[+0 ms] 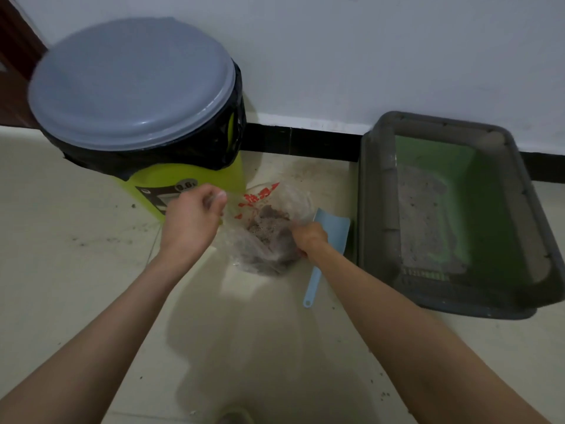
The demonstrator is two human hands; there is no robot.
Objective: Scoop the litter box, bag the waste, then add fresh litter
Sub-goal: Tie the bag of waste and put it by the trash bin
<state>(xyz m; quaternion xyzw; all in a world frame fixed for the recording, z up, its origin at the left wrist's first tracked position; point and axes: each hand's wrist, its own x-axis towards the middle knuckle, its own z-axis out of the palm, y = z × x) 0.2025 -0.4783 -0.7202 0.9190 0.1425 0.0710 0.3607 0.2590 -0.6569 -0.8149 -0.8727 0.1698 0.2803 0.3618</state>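
I am watching a thin, crinkled clear plastic bag (269, 228) with red print sitting on the floor just in front of the bin (146, 117), sagging around a clumpy grey heap of waste litter (269, 231). My left hand (191, 215) is pinching the bag's rim on the side nearest the bin, fingers curled on the film; my right hand (308, 240) is gripping the opposite edge, fingers bunched into the plastic. Just beyond that hand, further from the bin, a pale blue plastic scoop (328, 240) is lying flat on the floor, its broad blade pointing towards the wall and its slim handle towards me. Well to the right of the bin, the rectangular litter box (452, 215) is resting against the wall, a dull grey outer rim around a smooth green tray, with a patchy layer of gritty grey litter. The bin itself is a round lime-green tub, lined with glossy black film under a matte grey domed lid. Dark specks are dotting the cream floor (91, 270) around the bin.
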